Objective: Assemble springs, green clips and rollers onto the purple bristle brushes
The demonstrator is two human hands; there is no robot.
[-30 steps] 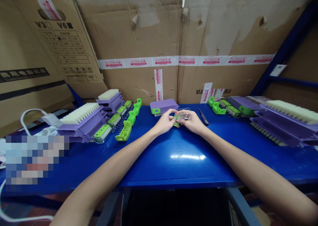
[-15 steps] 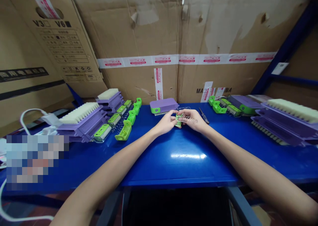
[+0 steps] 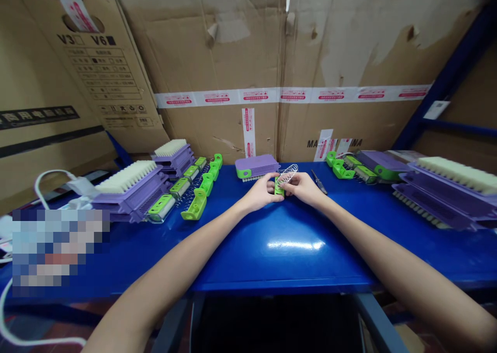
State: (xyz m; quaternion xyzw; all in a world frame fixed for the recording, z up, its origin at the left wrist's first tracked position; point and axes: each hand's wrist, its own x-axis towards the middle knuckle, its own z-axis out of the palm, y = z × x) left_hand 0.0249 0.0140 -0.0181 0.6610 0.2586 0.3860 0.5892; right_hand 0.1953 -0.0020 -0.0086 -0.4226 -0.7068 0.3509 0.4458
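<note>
Both of my hands meet over the far middle of the blue table [image 3: 287,254]. My left hand [image 3: 261,193] pinches a small green plastic part [image 3: 278,185]. My right hand [image 3: 303,187] grips the same part from the other side, and a coiled metal spring [image 3: 288,175] rises from between its fingers, tilted up and to the right. A purple block with a green end [image 3: 255,166] lies just behind my hands. A dark screwdriver [image 3: 318,181] rests on the table right of my right hand.
Left of centre lies a row of green parts with springs [image 3: 190,190] beside purple housings topped with cream bristles [image 3: 130,186]. More green parts [image 3: 345,166] and purple housings [image 3: 446,187] sit at the right. Cardboard boxes [image 3: 272,68] wall the back. White cable [image 3: 46,179] lies far left.
The spring lay sideways across my right fingers before; now it points up and to the right above the green part. Both hands have stayed in the same spot.
</note>
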